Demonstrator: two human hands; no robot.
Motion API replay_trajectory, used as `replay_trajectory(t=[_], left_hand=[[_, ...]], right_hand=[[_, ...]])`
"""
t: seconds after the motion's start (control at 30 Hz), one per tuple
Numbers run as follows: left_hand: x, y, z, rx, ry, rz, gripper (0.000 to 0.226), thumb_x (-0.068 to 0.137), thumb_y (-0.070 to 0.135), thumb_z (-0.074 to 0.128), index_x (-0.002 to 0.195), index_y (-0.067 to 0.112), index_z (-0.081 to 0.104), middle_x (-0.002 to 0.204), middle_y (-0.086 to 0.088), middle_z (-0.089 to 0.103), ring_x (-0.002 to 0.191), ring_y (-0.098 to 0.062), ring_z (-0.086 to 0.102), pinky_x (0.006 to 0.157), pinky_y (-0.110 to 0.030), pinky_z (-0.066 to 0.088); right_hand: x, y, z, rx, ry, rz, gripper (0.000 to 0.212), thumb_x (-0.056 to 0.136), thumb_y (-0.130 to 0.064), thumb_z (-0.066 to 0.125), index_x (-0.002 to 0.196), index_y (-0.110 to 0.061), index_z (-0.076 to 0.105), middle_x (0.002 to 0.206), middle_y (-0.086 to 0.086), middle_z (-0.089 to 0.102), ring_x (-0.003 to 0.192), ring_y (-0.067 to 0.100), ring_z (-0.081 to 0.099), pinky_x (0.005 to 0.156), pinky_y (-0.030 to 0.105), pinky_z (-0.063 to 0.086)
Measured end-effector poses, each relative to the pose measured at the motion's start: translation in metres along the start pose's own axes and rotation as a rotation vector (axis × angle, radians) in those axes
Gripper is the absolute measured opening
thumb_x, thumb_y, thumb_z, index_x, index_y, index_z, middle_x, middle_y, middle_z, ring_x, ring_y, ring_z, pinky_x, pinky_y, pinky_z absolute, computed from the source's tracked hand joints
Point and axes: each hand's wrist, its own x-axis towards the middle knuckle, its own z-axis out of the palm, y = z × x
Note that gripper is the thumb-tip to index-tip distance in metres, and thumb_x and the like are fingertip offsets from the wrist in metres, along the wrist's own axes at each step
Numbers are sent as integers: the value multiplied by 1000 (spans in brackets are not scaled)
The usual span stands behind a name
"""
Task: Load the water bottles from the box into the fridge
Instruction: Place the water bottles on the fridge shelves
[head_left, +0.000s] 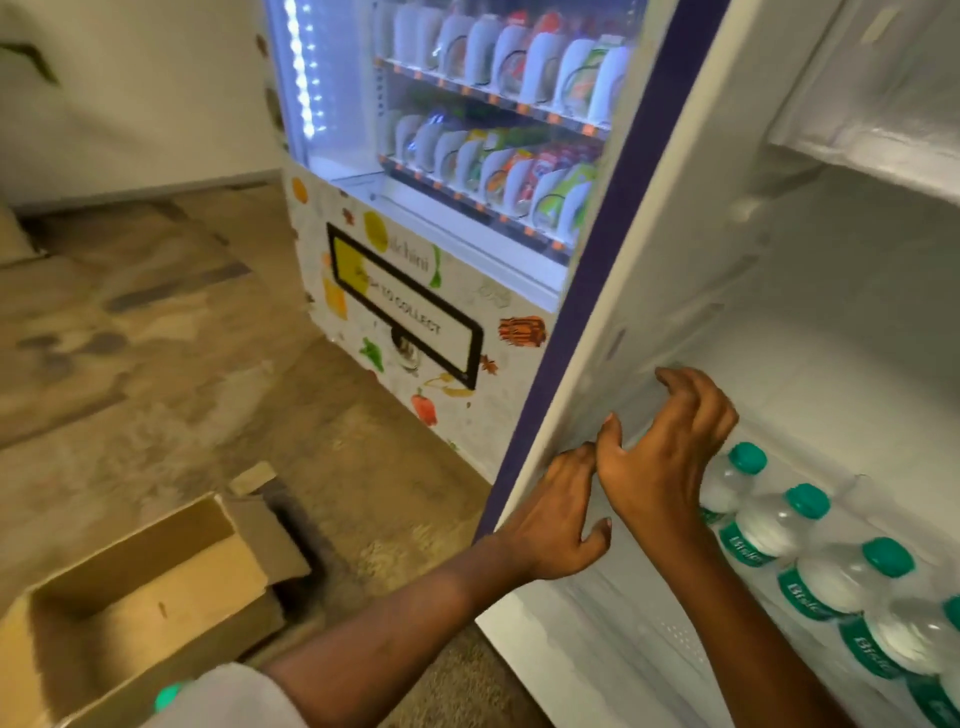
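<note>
Mottled brown floor (171, 364) spreads out to the left of the open fridge (779, 322), and a lit vending machine (467, 156) stands just beside the fridge's left wall, its shelves packed with rows of snack packets.

Both my arms reach into the fridge from its front. My left hand (561, 514) lies back-up against the fridge's left inner wall near the front edge, with the fingers stretched forward, the thumb out to the side, and nothing in it. My right hand (670, 452) hovers just beyond it, a little deeper in the fridge, with fingers spread and loosely bent like a claw. It is also empty, and its wrist passes just beside the rearmost bottle.

The water bottles (769, 535) stand in one row on the fridge's shelf, running from deep inside toward the front on its right side. They are clear plastic with teal caps and teal labels; the lettering is only partly readable.

On the floor left of the fridge sits an open cardboard box (156, 587) with its flaps spread. One teal cap (169, 696) shows at its near edge, beside my white sleeve (234, 696). I cannot tell what else is inside.
</note>
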Motion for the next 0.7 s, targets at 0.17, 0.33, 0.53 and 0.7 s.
replay_trajectory(t=[0.17,0.33,0.53,0.7], left_hand=[[-77,-14,-27,48,88,-22,73,84,22,56,145,6,20,138,-24,42,131,-35,41,110,-44,33],[-160,-52,-73,194,131,-123,65,84,26,55,138,2,29,135,-17,41,129,-32,36,114,-28,18],[-255,-113,-117,409,-25,-500,65,84,32,53,137,-2,38,141,-22,43,131,-36,39,107,-45,36],[-325,-149,-142,418,-157,-787,69,73,24,45,138,2,38,136,-18,45,124,-34,42,106,-40,36]], right_hand=[[-57,-37,19,168,174,-294,62,68,-18,70,120,-4,40,126,16,36,116,40,39,97,55,38],[-120,-97,55,248,-33,-309,53,68,-18,62,116,-4,42,127,17,37,118,40,38,102,51,31],[-191,-144,122,183,-523,-262,57,67,-23,67,117,-7,43,126,14,38,116,33,37,95,50,38],[-256,-168,173,70,-919,-366,51,71,-23,64,117,-8,49,123,14,45,117,33,36,96,48,40]])
